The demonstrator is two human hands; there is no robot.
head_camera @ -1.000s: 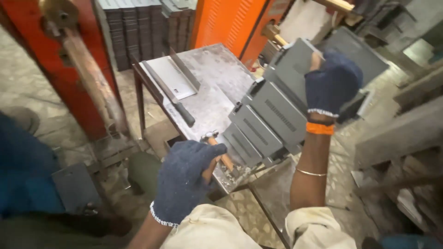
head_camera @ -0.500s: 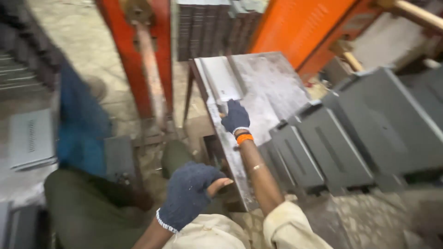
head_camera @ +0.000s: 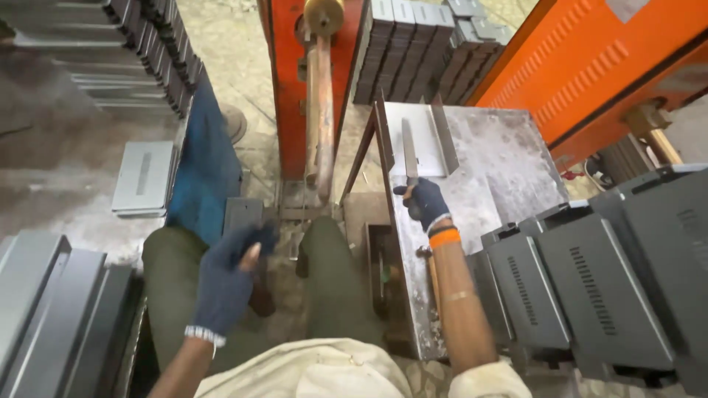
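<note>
My right hand (head_camera: 424, 203), in a dark blue glove with an orange wristband, is closed around the near end of a long flat metal strip (head_camera: 409, 144). The strip lies on the steel work table (head_camera: 509, 177) and points away from me. My left hand (head_camera: 228, 276), also gloved, hovers over my left thigh with its fingers loosely spread and nothing in it. A bare fingertip shows through the glove.
A steel angle piece (head_camera: 444, 136) lies beside the strip. Grey vented metal covers (head_camera: 582, 287) lean in a row at the right. Ahead stand a red press post with a brass rod (head_camera: 321, 110) and stacked grey parts (head_camera: 420, 44). Grey panels (head_camera: 51, 309) crowd the left.
My right hand left the grey covers, reached across the table and took hold of the flat strip. My left hand drifted left over my thigh. The view swung left.
</note>
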